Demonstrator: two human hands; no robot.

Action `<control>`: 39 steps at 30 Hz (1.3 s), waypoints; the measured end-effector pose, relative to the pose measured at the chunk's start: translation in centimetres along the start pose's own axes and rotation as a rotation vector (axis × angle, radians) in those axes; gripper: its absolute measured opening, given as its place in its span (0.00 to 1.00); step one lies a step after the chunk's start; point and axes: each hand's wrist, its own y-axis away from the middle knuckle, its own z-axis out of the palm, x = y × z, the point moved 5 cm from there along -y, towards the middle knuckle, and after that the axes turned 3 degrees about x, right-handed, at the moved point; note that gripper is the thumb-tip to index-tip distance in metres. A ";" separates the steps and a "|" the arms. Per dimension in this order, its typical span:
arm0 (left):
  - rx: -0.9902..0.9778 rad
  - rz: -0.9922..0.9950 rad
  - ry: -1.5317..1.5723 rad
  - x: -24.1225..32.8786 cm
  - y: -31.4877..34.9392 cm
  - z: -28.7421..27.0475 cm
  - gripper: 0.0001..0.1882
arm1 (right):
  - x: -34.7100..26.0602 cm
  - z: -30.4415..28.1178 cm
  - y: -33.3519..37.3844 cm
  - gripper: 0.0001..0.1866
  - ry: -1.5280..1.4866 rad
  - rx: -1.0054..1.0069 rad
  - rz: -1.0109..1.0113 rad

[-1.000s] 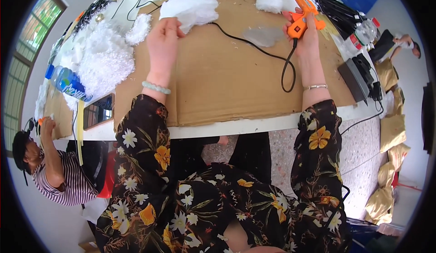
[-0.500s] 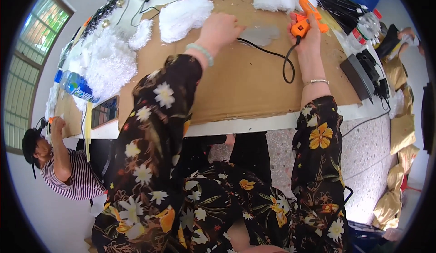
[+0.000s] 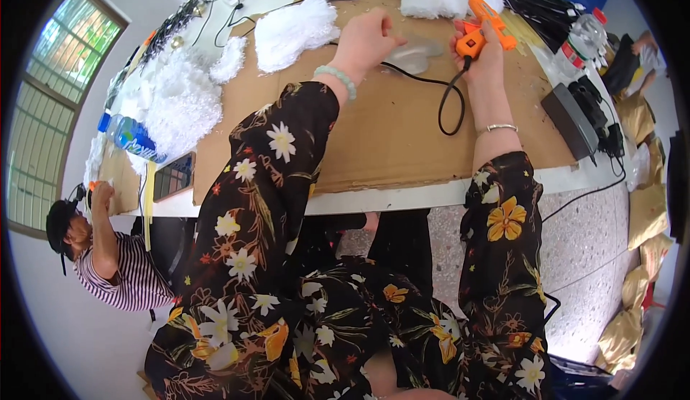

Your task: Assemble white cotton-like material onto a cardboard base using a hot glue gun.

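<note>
My right hand (image 3: pixel 480 58) is wrapped round an orange hot glue gun (image 3: pixel 491 25), its nozzle tilted up and away from me. A black cord (image 3: pixel 443 112) loops down from the handle onto the brown cardboard (image 3: pixel 402 141). Left of it, my left hand (image 3: pixel 365 40) hovers over the cardboard with its fingers curled together; whether anything is in them I cannot make out. Beside its fingertips lies a shiny, translucent grey patch (image 3: pixel 413 56). A fluffy white piece (image 3: pixel 295 32) of shredded material rests just left of that hand.
More white fluff (image 3: pixel 180 98) is heaped at the left, by a blue-capped bottle (image 3: pixel 129 134) and a phone (image 3: pixel 175 176). At the right stand a red-capped bottle (image 3: pixel 581 44), a dark box (image 3: pixel 570 120) and black cable bundles (image 3: pixel 535 8). Another person (image 3: pixel 118 267) works at the left.
My left hand has shifted right and slightly up, nearer the glue gun. The right hand keeps its hold on the gun, almost in place. The whole view has swung slightly.
</note>
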 end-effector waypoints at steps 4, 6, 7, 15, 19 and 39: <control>0.075 0.034 0.157 0.3 -0.4 -0.3 0.15 | -0.3 0.0 0.0 0.13 -0.006 -0.001 -0.015; 0.073 0.028 0.197 0.0 -0.9 -0.8 0.16 | -0.2 0.0 0.2 0.12 -0.017 0.003 -0.016; 0.098 0.009 0.239 -0.3 -1.2 -1.3 0.14 | -0.1 0.0 0.2 0.11 -0.028 0.001 -0.012; -0.102 -0.336 0.896 -1.1 0.6 -4.3 0.11 | -1.1 -0.5 -0.3 0.10 -0.035 0.023 -0.020; -0.342 -0.443 0.595 -2.5 5.8 -2.6 0.11 | 0.0 -0.1 -0.1 0.09 -0.030 0.013 0.002; 0.223 -0.245 -0.223 -12.7 -0.2 -13.8 0.14 | -0.1 -1.0 -0.7 0.11 0.021 0.007 0.005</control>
